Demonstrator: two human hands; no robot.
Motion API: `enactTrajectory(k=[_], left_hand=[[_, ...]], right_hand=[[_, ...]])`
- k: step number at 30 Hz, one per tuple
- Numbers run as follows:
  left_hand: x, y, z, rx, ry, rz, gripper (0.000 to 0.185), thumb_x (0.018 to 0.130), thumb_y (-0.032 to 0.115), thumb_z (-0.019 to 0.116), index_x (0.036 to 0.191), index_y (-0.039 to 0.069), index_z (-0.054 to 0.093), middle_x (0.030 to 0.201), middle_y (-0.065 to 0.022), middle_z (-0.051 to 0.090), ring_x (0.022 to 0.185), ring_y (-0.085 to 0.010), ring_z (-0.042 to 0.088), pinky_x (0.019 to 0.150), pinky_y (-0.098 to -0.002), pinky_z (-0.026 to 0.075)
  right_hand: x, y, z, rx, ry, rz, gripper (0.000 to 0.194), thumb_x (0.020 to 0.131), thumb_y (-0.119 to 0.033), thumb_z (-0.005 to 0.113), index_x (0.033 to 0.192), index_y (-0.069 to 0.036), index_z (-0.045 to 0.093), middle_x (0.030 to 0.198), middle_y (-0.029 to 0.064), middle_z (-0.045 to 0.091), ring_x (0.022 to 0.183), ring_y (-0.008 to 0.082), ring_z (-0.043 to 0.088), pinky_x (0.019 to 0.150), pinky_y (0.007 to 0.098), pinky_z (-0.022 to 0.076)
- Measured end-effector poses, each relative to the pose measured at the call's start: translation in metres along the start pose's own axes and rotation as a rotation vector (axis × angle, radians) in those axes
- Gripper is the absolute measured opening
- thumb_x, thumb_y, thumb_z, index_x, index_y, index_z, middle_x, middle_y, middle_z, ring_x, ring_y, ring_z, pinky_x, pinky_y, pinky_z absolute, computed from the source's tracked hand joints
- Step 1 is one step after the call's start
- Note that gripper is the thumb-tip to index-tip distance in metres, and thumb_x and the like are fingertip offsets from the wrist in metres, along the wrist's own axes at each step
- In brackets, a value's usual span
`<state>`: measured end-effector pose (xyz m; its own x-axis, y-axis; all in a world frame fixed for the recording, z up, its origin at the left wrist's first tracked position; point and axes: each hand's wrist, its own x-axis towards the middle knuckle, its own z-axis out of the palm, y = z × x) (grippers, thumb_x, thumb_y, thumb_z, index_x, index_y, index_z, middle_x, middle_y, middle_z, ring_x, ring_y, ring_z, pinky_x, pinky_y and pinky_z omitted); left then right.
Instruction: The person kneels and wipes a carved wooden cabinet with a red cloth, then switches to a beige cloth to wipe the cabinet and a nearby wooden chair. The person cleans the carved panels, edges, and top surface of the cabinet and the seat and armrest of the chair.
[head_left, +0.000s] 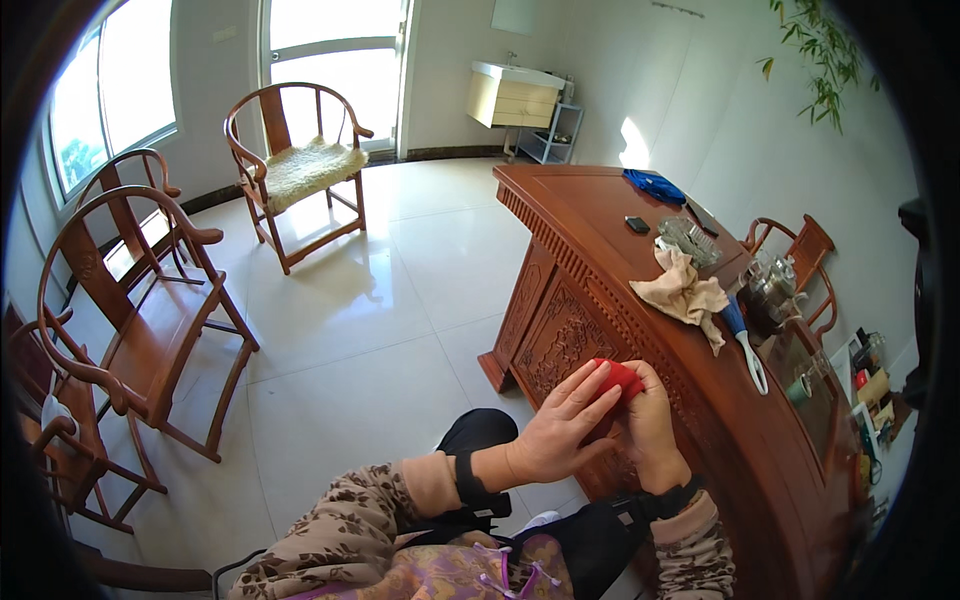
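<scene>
Both hands are raised together in front of the carved side of a wooden desk (555, 330). Between them is a red cloth-like item (619, 381), partly covered by fingers. My left hand (562, 431) lies flat against its near left side, fingers pointing up and slightly apart. My right hand (651, 420) grips it from the right, fingers curled over its top edge. On the desktop, just beyond the hands, lie a crumpled beige cloth (686, 292) and a brush with blue bristles and a white handle (750, 360).
A clear glass dish (688, 240), a small black box (637, 224), a blue folded item (654, 186) and a glass teapot (772, 289) stand on the desk. Wooden armchairs (154, 330) are at the left; another, with a fleece seat (304, 172), stands near the door.
</scene>
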<state>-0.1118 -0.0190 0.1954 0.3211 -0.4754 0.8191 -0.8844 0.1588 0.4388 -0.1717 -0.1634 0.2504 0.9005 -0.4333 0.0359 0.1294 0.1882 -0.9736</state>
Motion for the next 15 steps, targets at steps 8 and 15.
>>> enactTrajectory(k=[8,15], left_hand=[[0.036,-0.025,0.038,-0.398,0.287,-0.177,0.059,0.088,-0.006,0.062,0.144,0.001,0.045,0.15,-0.0222,0.043,0.139,-0.0335,0.044,0.114,-0.0391,0.036],[0.079,-0.107,0.026,-1.353,0.54,-0.843,0.036,0.103,0.016,0.05,0.137,0.004,0.048,0.114,-0.0079,0.064,0.085,-0.0156,0.065,0.076,-0.0289,0.055]], right_hand=[[0.002,-0.053,0.004,0.051,-0.244,0.073,0.028,0.095,-0.002,0.057,0.123,-0.001,0.055,0.117,0.0082,0.059,0.109,0.0159,0.058,0.097,0.0308,0.0484],[0.012,-0.113,-0.07,-1.611,-0.15,-0.51,0.074,0.083,-0.02,0.074,0.146,0.0,0.041,0.153,0.0224,0.038,0.14,0.0373,0.04,0.113,0.0436,0.0372]])
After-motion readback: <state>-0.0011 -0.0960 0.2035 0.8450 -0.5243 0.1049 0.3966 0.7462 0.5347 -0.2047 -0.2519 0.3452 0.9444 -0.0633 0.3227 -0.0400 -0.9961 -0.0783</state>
